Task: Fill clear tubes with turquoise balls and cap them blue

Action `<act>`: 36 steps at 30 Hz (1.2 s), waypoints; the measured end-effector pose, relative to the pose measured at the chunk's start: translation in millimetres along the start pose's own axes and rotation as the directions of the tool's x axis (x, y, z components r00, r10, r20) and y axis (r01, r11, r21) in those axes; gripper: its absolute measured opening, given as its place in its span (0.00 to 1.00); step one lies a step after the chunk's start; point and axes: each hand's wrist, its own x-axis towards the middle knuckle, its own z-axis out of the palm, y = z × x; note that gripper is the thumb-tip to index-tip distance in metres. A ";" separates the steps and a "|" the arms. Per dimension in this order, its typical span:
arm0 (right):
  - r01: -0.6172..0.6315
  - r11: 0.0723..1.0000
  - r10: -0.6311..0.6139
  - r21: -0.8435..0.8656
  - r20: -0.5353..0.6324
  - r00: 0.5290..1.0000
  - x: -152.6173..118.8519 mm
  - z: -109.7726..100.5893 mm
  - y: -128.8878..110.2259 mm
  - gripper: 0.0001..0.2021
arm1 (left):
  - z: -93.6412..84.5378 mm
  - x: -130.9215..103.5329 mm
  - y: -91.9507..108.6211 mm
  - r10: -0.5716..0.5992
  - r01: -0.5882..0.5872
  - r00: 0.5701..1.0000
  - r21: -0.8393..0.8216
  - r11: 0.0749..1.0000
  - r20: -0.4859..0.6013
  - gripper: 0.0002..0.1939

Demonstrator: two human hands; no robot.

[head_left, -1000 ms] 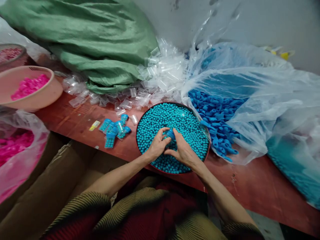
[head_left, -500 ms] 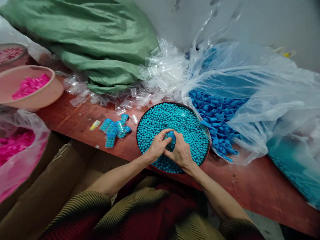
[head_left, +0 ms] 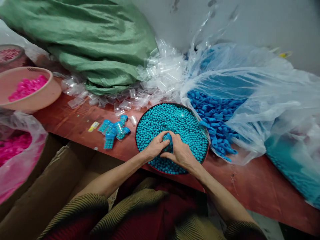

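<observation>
My left hand (head_left: 156, 146) is closed around a small clear bottle with a blue cap (head_left: 167, 139), its thumb lying across the front. On the bottle's other side, my right hand (head_left: 182, 152) grips it too, index finger by the cap and thumb lower down. Part of the bottle is hidden by the fingers. Both hands are over a round red-rimmed tub (head_left: 136, 140) full of turquoise beads (head_left: 160, 116). To the left of the tub lie several capped clear bottles with blue beads inside (head_left: 109, 141).
Loose clear bottles (head_left: 165, 73) are heaped behind the tub, beside a green sack (head_left: 100, 43). Blue caps (head_left: 220, 116) spill from a plastic bag (head_left: 275, 86) at right. A pink basin (head_left: 47, 91) and a bag of pink pieces (head_left: 15, 146) are at left.
The fingers have shifted slightly on the bottle, and my right thumb now sits farther from the left hand. The whole view has moved a little; the bottles on the table stay put.
</observation>
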 end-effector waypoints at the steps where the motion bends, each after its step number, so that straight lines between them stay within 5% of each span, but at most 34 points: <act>1: 0.000 1.000 0.000 -0.004 -0.015 1.000 0.3 -1.2 -2.5 0.35 | -1.8 -0.5 0.5 0.007 -0.007 1.000 -0.013 1.000 0.024 0.24; 6: 0.112 0.993 -0.108 0.026 -0.117 0.987 4.9 8.6 -4.9 0.33 | 0.6 -4.4 -1.4 0.047 -0.049 0.997 -0.016 0.999 -0.068 0.16; 12: 0.084 0.996 -0.086 -0.032 -0.055 0.995 6.4 22.4 -12.8 0.39 | 4.9 -9.7 -1.1 0.160 -0.102 0.969 0.285 0.953 -0.187 0.08; 17: 0.147 0.973 -0.140 -0.178 0.049 0.989 14.5 -4.4 -15.5 0.34 | -35.4 -18.9 14.9 0.255 -0.084 0.945 0.603 0.793 -0.204 0.12; 20: -0.055 0.939 0.006 -0.339 -0.143 0.990 21.7 -30.6 24.2 0.29 | -81.0 -26.6 23.0 0.269 0.058 0.911 0.742 0.668 -0.313 0.18; 24: -0.443 0.750 0.308 -0.491 -0.334 0.891 27.1 -51.2 97.7 0.26 | -116.2 -33.5 25.3 0.408 0.321 0.788 0.872 0.369 -0.462 0.25; 26: -0.476 0.686 0.372 -0.550 -0.298 0.879 28.8 -53.1 121.0 0.19 | -109.0 -30.0 22.8 0.496 0.345 0.752 0.901 0.264 -0.433 0.24; 29: -0.457 0.662 0.366 -0.594 -0.276 0.889 31.7 -50.8 126.7 0.15 | -73.8 -11.2 16.1 0.495 0.160 0.824 0.951 0.264 -0.276 0.18; 33: -0.358 0.757 0.291 -0.546 -0.209 0.934 32.0 -40.5 96.3 0.14 | -23.9 27.0 4.9 0.359 -0.010 0.928 0.959 0.283 -0.096 0.16; 36: -0.183 0.826 0.202 -0.534 -0.022 0.979 25.9 -24.0 71.0 0.15 | -6.8 47.9 -3.3 0.302 -0.027 0.952 0.968 0.251 -0.052 0.16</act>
